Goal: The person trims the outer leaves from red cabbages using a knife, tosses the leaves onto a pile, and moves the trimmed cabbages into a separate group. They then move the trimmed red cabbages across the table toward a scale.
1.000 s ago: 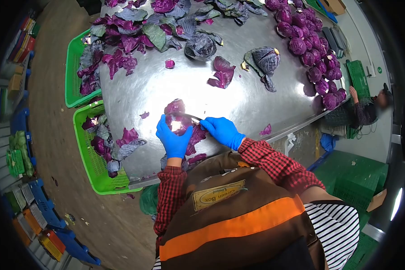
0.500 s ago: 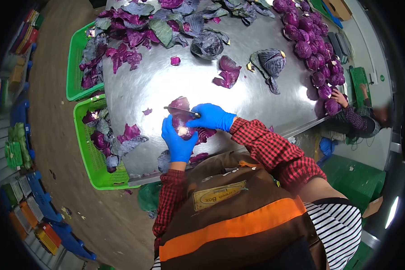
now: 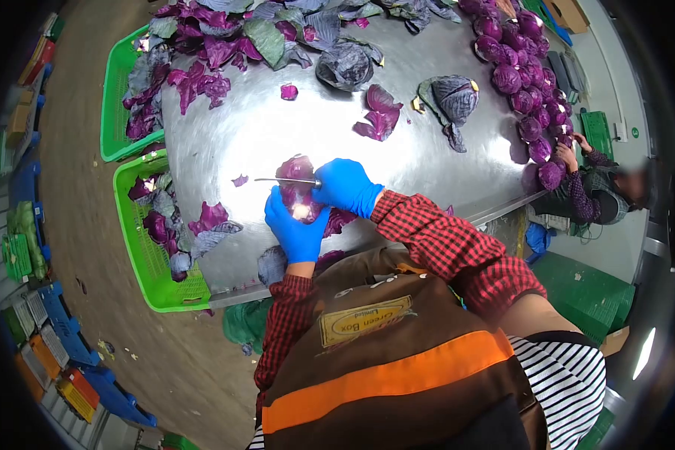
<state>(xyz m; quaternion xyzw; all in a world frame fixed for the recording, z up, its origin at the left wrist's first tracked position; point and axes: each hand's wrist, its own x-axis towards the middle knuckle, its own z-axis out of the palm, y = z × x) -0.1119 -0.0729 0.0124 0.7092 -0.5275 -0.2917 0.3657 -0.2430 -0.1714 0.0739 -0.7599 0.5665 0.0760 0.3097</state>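
My left hand (image 3: 296, 229), in a blue glove, grips a red cabbage (image 3: 295, 168) from the near side, its pale cut stem end facing up. In my gloved right hand (image 3: 349, 187) is a knife (image 3: 281, 180), the blade lying across the top of the cabbage and pointing left. The fingers of both hands are close together at the cabbage. Purple leaves (image 3: 340, 221) lie just under and beside my right hand, and a dark outer leaf (image 3: 272, 264) rests by my left wrist.
On the steel table (image 3: 240, 150) are loose leaves (image 3: 202, 84), two untrimmed cabbages (image 3: 345, 66) and a row of trimmed cabbages (image 3: 527, 101) along the right. Green crates (image 3: 174, 294) holding leaves stand at the left edge. A co-worker (image 3: 604, 191) reaches to the row's near end.
The knife blade has turned more level and reaches further left across the cabbage. The co-worker's hands have shifted at the cabbage row. The whole view has moved slightly.
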